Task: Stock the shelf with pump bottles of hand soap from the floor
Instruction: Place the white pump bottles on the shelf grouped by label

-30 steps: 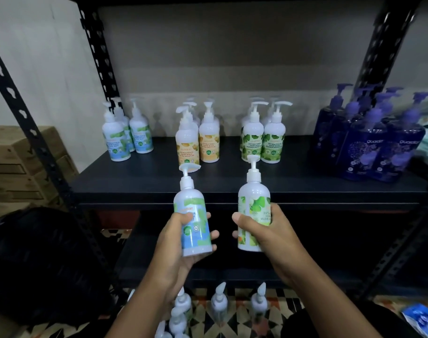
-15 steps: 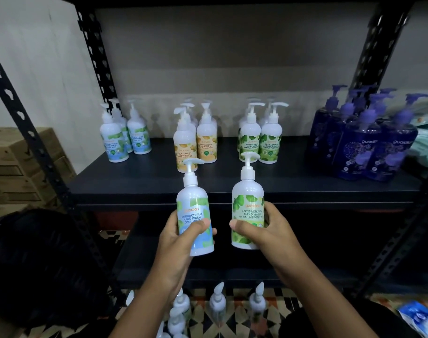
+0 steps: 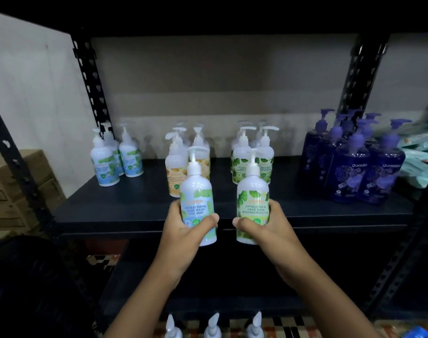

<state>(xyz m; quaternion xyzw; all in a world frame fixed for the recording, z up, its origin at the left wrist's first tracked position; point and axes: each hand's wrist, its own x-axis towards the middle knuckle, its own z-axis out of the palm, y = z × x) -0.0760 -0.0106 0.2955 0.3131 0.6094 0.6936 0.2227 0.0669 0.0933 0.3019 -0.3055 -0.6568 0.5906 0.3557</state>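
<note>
Across the black shelf (image 3: pixel 135 206), upright pump bottles in four clusters, all set well back from the front edge: purple bottles (image 3: pixel 349 172) at far right, green-leaf bottles (image 3: pixel 266 167) right of centre, yellow-label bottles (image 3: pixel 174 179) left of centre, blue-label bottles (image 3: pixel 105 167) at far left beside the rear post (image 3: pixel 91 76).

Just in front of the shelf's front edge, both hands side by side, near each other but apart. Left hand (image 3: pixel 183 230) wrapped round the lower half of a Cool Mint bottle (image 3: pixel 196 193), thumb across the label. Right hand (image 3: pixel 271 228) gripping a Maximum Protection bottle (image 3: pixel 253 193) the same way. Both bottles upright, long axis vertical, pump heads on top, labels toward the camera, bases seemingly lower than the shelf's front lip.

Deciding relation, as a judgement: green-leaf cluster straight ahead of the right hand's bottle, so only a short lift and a push forward. Matching blue-label cluster well off to the left and further back from the left hand, beyond the yellow-label group, so a longer diagonal reach. Left hand plainly the nearer one for that side, with no crossing of arms called for. Some risk of clipping the yellow-label pump heads on the way.

Down on the patterned floor (image 3: pixel 293 325), three white pump tops (image 3: pixel 213 324), bodies out of view.
</note>
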